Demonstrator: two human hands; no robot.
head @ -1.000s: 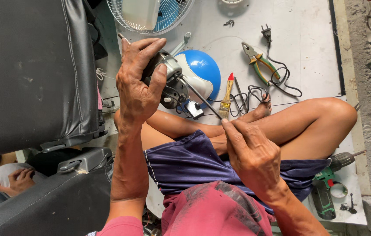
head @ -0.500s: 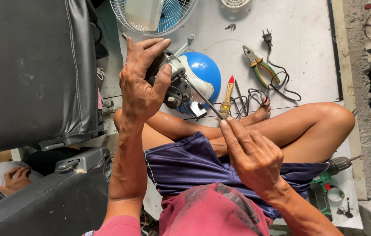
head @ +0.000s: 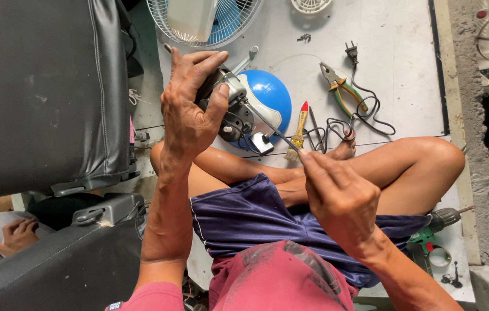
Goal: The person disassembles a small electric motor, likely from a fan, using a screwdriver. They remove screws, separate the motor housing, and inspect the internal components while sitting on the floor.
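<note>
Motor (head: 239, 112) clamped in left hand (head: 190, 112), raised off floor so right hand (head: 339, 198), pinching screwdriver (head: 273, 129), reaches its far side; pliers (head: 339, 86) lie right

The right hand (head: 341, 198) now sits lower and nearer the crossed legs than a second ago, its fingertips pinching a thin metal tool (head: 270, 128) whose tip reaches the fan motor (head: 239, 112). The left hand (head: 190, 112) grips that motor slightly lower, farther from the board's far edge.
</note>
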